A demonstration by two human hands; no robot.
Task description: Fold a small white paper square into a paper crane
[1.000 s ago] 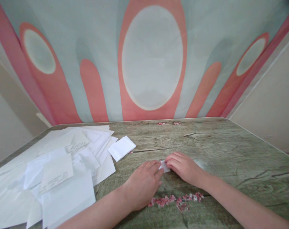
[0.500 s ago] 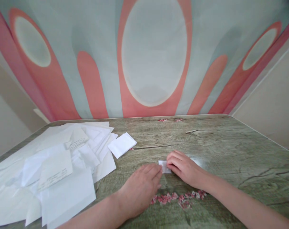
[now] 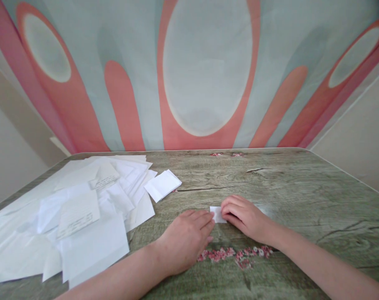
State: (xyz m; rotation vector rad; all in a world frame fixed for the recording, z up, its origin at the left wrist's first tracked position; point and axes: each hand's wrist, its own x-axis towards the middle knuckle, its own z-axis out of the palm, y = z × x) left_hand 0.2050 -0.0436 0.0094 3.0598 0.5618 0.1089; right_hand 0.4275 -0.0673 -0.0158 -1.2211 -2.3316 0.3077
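Observation:
A small white piece of paper lies on the wood-patterned table in front of me, between my two hands. My right hand has its fingers curled and closed on the paper's right edge, hiding that end. From the other side, my left hand rests low with its fingers stretched out together. Its fingertips touch the paper's left edge, while the thumb sits lower, apart from them. A small stack of folded white paper lies beyond my left hand.
Loose white sheets form a large, overlapping pile along the left of the table. Some carry printed lines. Pink flowers are printed on the tabletop near my hands. A curtain-like backdrop with red and grey shapes rises behind the far edge.
The whole view has shifted slightly, so the table contents appear a little higher and further right. Both hands keep nearly the same pose at the small paper.

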